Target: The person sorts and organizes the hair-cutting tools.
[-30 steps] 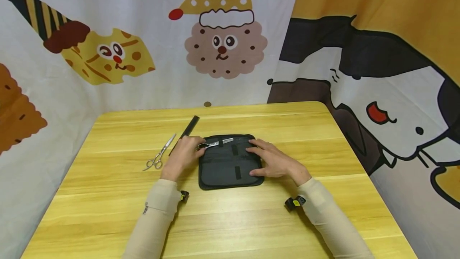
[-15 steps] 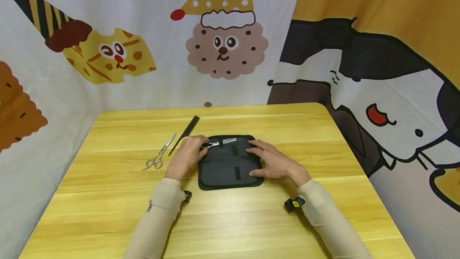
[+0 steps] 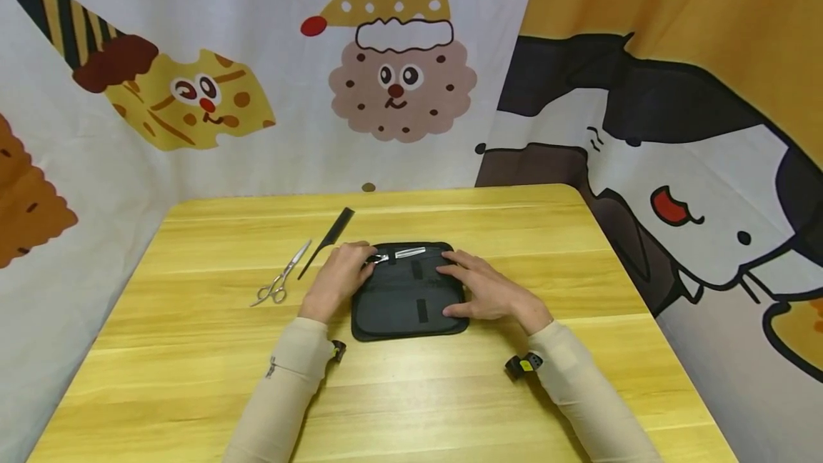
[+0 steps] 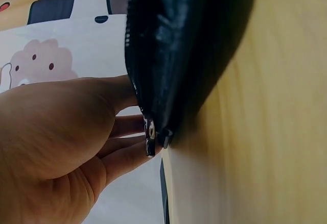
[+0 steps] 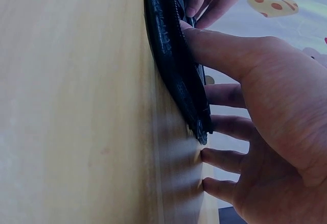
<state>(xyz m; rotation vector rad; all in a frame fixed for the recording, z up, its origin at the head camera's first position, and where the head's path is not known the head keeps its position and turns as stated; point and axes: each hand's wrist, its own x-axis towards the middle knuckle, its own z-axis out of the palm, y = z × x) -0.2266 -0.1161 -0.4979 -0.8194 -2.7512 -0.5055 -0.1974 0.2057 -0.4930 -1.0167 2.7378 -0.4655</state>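
A black case (image 3: 392, 306) lies unfolded on the table, with dark elastic loops across its inner face. Silver scissors (image 3: 410, 253) lie along its far part, their blades passing under one of the loops. My left hand (image 3: 338, 279) is at the case's far left corner and pinches the scissors by the handle end, mostly hidden behind the fingers in the head view. In the left wrist view a finger ring of the scissors (image 4: 150, 131) shows at the fingertips. On the case's right side rests my right hand (image 3: 491, 287), fingers spread, thumb on the inner face.
To the left of the case lie a second pair of silver scissors (image 3: 281, 277) and a black tail comb (image 3: 334, 228). The wooden table (image 3: 411, 406) meets a cartoon-printed curtain (image 3: 257, 163) at its far edge.
My left hand has moved slightly right, pushing the scissors further through the loop, so their blades reach farther across the case. The right hand holds its place.
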